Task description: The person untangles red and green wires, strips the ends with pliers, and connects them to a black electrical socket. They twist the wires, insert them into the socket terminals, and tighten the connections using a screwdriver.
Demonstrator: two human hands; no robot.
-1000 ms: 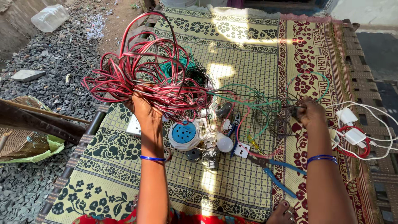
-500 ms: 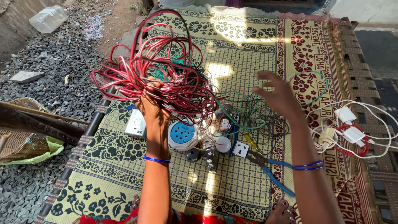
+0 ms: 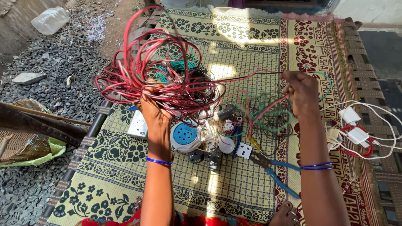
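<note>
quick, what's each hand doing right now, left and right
Left hand: closed, holding up the tangled red wire bundle.
Right hand: closed, gripping wire strands pulled from the bundle.

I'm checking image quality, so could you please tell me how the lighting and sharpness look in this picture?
Head view: harsh sunlight, with blown-out patches on the mat; the left hand and red wire bundle are sharp; the right hand is sharp too; the edges bow slightly.

Both forearms are left bare, no sleeves seen. A thin blue bangle (image 3: 159, 161) is worn on the left wrist, two blue bangles (image 3: 317, 166) on the right. Red patterned cloth (image 3: 201, 220) is glimpsed at the lap.
</note>
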